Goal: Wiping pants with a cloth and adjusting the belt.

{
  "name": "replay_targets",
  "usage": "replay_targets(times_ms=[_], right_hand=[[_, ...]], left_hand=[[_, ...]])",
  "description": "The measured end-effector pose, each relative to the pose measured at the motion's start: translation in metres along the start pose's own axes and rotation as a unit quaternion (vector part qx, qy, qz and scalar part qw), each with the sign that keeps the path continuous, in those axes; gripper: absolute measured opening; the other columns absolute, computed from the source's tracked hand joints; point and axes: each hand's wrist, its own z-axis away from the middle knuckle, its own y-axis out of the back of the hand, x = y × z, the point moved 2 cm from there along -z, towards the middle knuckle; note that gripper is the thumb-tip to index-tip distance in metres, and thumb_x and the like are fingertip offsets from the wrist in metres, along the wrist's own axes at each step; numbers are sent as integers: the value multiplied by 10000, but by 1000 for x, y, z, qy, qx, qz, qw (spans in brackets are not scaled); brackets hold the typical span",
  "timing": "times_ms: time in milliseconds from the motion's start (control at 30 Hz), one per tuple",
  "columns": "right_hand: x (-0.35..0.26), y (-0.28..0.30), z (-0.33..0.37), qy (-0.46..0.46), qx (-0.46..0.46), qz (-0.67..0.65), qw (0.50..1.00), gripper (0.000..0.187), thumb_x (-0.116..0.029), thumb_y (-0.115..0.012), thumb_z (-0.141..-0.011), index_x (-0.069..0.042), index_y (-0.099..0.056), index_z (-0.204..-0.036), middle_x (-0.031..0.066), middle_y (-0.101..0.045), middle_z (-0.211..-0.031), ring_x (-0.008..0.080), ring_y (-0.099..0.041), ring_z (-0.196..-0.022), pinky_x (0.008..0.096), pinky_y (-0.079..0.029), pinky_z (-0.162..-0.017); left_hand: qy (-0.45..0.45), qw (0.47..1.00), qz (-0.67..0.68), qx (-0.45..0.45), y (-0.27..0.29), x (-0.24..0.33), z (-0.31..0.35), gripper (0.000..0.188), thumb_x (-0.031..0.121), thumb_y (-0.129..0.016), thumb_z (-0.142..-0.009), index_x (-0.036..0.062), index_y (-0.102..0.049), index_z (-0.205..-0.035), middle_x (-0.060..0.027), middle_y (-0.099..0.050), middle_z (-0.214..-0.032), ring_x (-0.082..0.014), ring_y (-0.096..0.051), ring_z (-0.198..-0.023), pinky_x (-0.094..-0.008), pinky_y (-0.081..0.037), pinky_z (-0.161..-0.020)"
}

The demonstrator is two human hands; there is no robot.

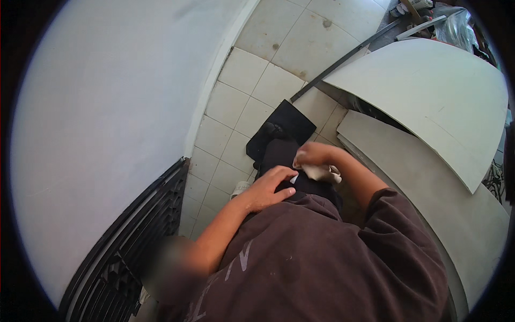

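My right hand [315, 154] is closed round a crumpled beige cloth [320, 172], whose loose end hangs over my dark trousers. Against my thigh lies my left hand [268, 189], thumb and fingers apart. At its fingertips shows a small white piece [294, 178]; whether the fingers touch it or it just lies there is unclear. Beyond my knees, a black flat square [300, 121] rests on the tiles, with a dark shoe [272, 129] over it.
A white wall [118, 96] and black metal bars [129, 236] stand on my left. Large white panels [429, 86] lean on the right, near a dark metal bar [343, 61] and a clear plastic bag [456, 29]. A whitish container [240, 188] is beside my left hand.
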Motion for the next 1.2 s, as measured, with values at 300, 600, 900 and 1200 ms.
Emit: replay_targets(times_ms=[300,600,900,1200], right_hand=[[-1,-8,-21,-94,88,264,956,415,-370,-686,-753,-34,-702,-996,222,-667,-1027,377,-622,-1015,429,-491,-871],[24,27,8,-141,194,97,966,639,-537,-657,-811,-10,-567,-1162,246,-636,-1094,369,-616,-1048,415,-471,-878],[-9,18,-18,-10,198,57,978,633,-500,-625,-847,-49,-491,-1270,240,-637,-1100,374,-612,-1061,413,-481,-870],[-38,-38,-12,-8,58,198,978,397,-420,-616,-835,-109,-626,-1081,212,-665,-1014,403,-631,-940,455,-499,-800]], left_hand=[[19,984,-173,37,9,-29,-12,331,295,-565,-929,45,-623,-1137,-116,-587,-1118,-305,-524,-1094,-383,-420,-969],[-36,966,-178,184,8,-58,9,251,297,-587,-931,106,-636,-1085,-64,-593,-1154,-279,-528,-1119,-382,-413,-976],[-66,971,-121,194,-7,-71,2,169,227,-589,-931,61,-596,-956,-68,-593,-940,-264,-535,-943,-370,-420,-862],[-77,970,-140,181,-13,-88,-1,265,296,-500,-971,47,-547,-894,-92,-542,-792,-292,-514,-776,-383,-408,-683]])
